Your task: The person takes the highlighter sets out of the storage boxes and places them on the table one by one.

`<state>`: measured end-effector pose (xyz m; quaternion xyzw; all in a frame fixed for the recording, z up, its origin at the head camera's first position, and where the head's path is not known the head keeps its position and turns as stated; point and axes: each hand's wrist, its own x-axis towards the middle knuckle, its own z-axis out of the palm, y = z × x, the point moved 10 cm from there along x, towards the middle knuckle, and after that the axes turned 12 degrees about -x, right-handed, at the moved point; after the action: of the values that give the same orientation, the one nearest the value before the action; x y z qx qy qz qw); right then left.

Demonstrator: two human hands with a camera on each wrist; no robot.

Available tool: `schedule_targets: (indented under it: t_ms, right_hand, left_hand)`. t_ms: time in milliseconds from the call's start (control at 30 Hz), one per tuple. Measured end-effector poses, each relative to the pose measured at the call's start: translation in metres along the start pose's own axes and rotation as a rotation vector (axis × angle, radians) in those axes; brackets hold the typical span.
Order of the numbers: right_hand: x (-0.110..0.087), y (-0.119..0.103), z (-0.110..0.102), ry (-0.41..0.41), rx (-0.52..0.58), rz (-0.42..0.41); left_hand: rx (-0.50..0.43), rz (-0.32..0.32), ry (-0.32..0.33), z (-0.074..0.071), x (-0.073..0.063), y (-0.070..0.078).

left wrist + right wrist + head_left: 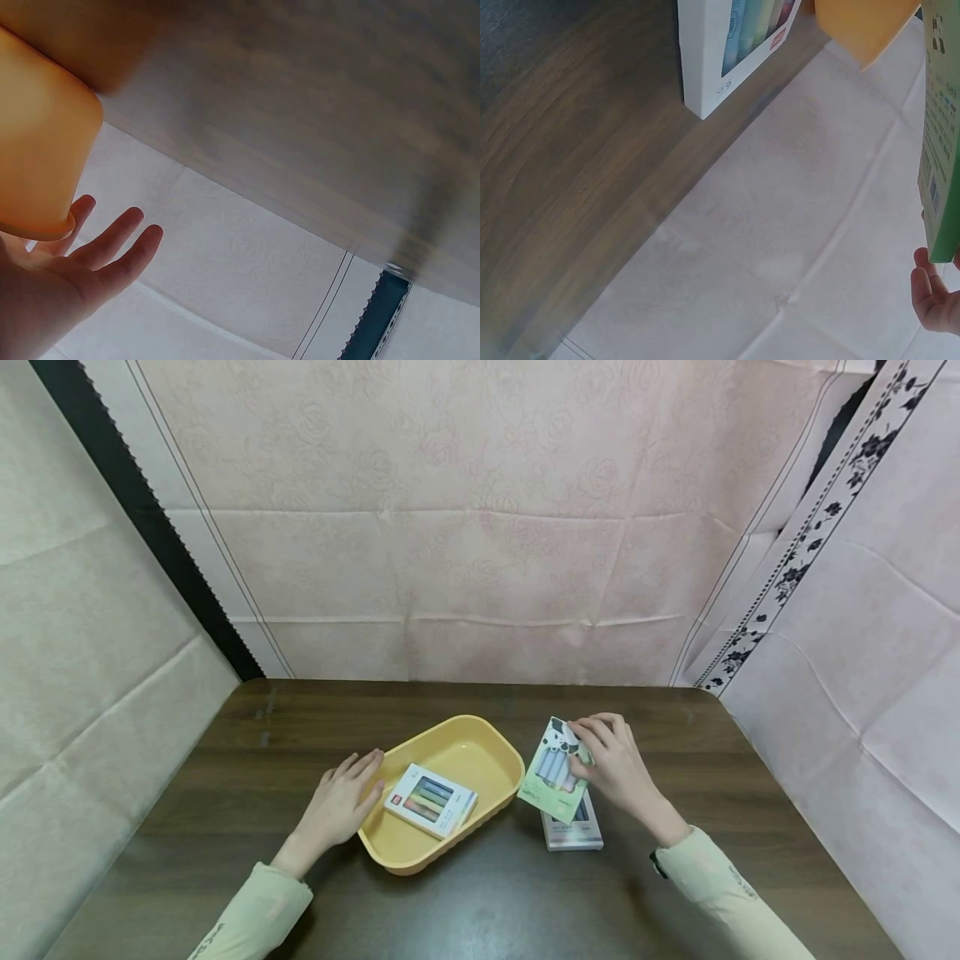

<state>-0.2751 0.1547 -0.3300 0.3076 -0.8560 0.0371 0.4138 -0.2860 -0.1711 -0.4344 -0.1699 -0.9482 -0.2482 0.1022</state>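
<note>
Sleeve (pixel 258 906) nearest. My right hand (pixel 611 760) pinches green box (pixel 547 789) above white box (pixel 573 835) — right-wrist view alone shows barcode (pixel 935 195). My left hand (pixel 341 806), fingers spread, at yellow tray (pixel 483 760) — only head view shows carton (pixel 431 800) inside.

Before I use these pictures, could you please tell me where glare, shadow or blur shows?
Head view: pale glare on the table, shadow beside the left sleeve; left wrist view: table hazy, tinted orange beside the tray; right wrist view: grain readable, lower left corner hazy.

Rightmost white box (pixel 572 837) partly invisible behind green box (pixel 550 783)
</note>
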Motion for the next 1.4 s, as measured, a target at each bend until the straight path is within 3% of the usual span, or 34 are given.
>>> schedule_targets:
  t_ms: [433,833,1400]
  right_hand:
    - [-0.005,0.002,0.004,-0.040,-0.001,-0.015]
    - [-0.011,0.003,0.004,-0.021,0.003,-0.068]
    - [-0.021,0.008,0.007,-0.051,0.001,-0.115]
  left_hand:
    - [0.005,0.015,0.009,-0.001,-0.001,0.001]
    - [0.006,0.035,0.044,-0.002,-0.001,0.003]
    - [0.009,0.006,0.004,-0.001,0.000,0.001]
